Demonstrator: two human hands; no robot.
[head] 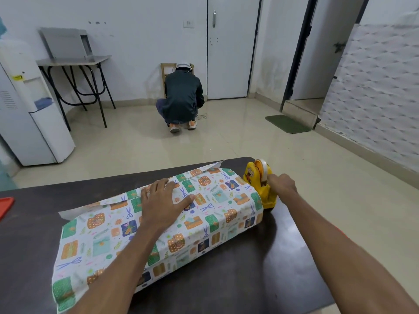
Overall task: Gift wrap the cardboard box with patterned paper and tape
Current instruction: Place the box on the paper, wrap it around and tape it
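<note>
The box lies lengthwise on the dark table [238, 279], fully covered by patterned paper [213, 211] printed with gifts and scissors; no cardboard shows. My left hand [162, 203] lies flat on top, fingers spread, pressing the paper's overlapping edge down. A yellow tape dispenser [260, 180] with a clear tape roll stands just past the box's far right end. My right hand [282, 184] has its fingers curled at the dispenser's cutter end, pinching at the tape. Loose paper hangs past the box at the near left end.
An orange-red object [5, 207] pokes in at the table's left edge. Beyond the table a person [181, 98] crouches on the tiled floor facing the wall. A white water dispenser [29, 109] and a folding table [74, 62] stand at the left.
</note>
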